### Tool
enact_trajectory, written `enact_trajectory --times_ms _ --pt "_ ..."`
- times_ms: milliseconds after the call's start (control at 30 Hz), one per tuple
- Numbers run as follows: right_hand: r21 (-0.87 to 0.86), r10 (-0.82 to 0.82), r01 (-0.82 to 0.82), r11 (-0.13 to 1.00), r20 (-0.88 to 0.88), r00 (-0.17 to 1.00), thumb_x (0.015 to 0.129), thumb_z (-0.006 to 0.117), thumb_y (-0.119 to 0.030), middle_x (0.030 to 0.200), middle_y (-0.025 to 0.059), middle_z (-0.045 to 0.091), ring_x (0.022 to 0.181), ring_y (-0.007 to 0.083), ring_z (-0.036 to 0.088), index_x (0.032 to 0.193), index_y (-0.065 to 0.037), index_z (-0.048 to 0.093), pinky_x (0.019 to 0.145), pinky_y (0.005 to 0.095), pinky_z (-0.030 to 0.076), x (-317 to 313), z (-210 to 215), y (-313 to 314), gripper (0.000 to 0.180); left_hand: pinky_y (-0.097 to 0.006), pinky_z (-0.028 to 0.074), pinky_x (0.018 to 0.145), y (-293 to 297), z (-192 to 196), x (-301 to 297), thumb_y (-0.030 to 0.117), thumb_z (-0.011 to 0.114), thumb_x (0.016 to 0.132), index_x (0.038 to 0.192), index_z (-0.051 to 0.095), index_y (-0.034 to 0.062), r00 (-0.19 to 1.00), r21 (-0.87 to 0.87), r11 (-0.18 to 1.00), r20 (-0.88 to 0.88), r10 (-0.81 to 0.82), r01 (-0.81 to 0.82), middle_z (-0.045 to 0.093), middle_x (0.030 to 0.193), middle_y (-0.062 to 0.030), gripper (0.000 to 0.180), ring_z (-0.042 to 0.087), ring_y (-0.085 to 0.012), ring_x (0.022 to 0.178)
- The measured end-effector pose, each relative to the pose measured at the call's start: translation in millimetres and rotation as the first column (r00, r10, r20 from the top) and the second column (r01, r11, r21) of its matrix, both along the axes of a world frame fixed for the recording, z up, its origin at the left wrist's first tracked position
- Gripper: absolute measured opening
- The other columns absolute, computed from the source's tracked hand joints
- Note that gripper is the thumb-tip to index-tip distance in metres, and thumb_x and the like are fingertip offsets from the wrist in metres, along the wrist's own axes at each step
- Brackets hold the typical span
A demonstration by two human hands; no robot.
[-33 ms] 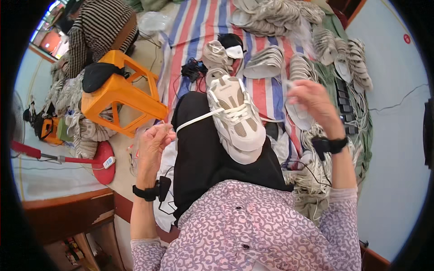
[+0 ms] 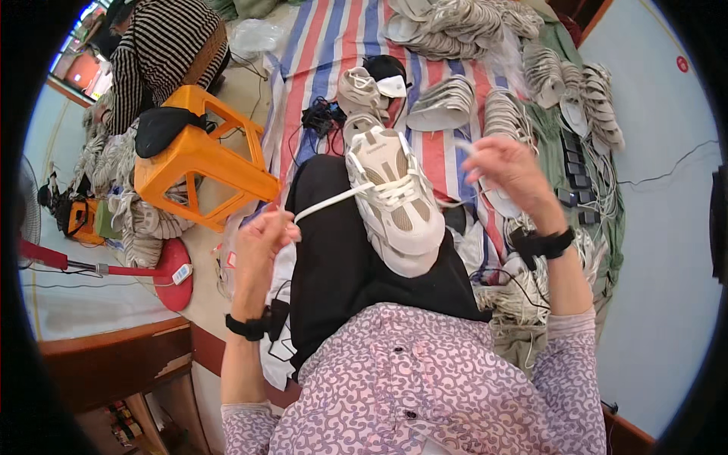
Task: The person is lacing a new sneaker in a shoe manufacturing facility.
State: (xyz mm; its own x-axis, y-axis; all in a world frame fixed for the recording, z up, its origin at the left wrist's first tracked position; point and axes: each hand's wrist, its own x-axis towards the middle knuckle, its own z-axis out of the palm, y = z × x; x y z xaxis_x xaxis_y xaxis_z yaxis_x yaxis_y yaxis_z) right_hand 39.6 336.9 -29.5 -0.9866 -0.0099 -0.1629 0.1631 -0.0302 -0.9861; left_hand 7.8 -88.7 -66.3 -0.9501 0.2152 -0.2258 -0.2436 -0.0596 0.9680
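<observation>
Striped mat (image 2: 334, 45) on floor, many soles around. White sneaker (image 2: 394, 201) resting on lap for support; left hand (image 2: 262, 239) pinching white lace (image 2: 334, 202) taut, right hand (image 2: 504, 167) blurred, seemingly pinching other end.

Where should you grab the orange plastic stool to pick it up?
Probably by a crossbar between the legs of the orange plastic stool, coming from above. It lies tipped on its side, so the legs and bars face up and out, open to closing fingers.
</observation>
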Motion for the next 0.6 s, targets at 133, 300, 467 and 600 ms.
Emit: enact_trajectory --times_ms 133,300,467,600 --pt "0.303 -0.019 0.002 0.953 0.05 0.999 0.087 0.072 -0.02 0.062 -0.0028 0.056 0.053 0.0064 0.047 0.07 -0.007 0.061 0.048 0.0255 0.037 5 0 -48 0.024 -0.027 0.052 0.075 16 4 32 0.021 0.049 0.1 0.1 0.068 -0.0009 0.92 -0.309 0.933 -0.281 -0.273 0.182 0.069 0.084 -0.0062 0.029 0.063 -0.0121 0.077" --pt "0.025 -0.028 0.026 0.999 0.125 0.992 0.089 0.065 -0.007 0.064 0.0015 0.061 0.051 0.0065 0.054 0.083 -0.001 0.062 0.046 0.0194 0.039 17 -30 -47 0.008 -0.016 0.048 0.067 36 -35 50 0.023 0.062 0.097 0.11 0.07 0.0024 0.969 0.085 0.996 0.241 -0.044 0.024 0.069 0.084 -0.0014 0.026 0.063 -0.0049 0.074" --pt "0.067 0.013 -0.02 0.998 0.111 0.994 0.085 0.064 -0.003 0.065 0.0013 0.062 0.054 0.0066 0.056 0.081 0.001 0.062 0.05 0.0198 0.043 11 -44 -57 0.006 -0.016 0.051 0.072 28 -23 54 0.025 0.063 0.097 0.111 0.07 0.0015 0.962 0.106 0.994 0.266 -0.056 0.028 0.069 0.089 -0.0021 0.029 0.065 -0.0065 0.08" --pt "0.203 -0.014 0.002 0.979 0.056 0.998 0.082 0.066 -0.003 0.065 0.0013 0.063 0.056 0.0064 0.056 0.078 0.002 0.063 0.053 0.0215 0.045 6 -47 -56 0.007 -0.017 0.051 0.074 27 -25 40 0.026 0.062 0.097 0.112 0.07 0.0014 0.958 0.1 0.994 0.275 -0.079 0.053 0.07 0.09 -0.0028 0.029 0.065 -0.0073 0.082"
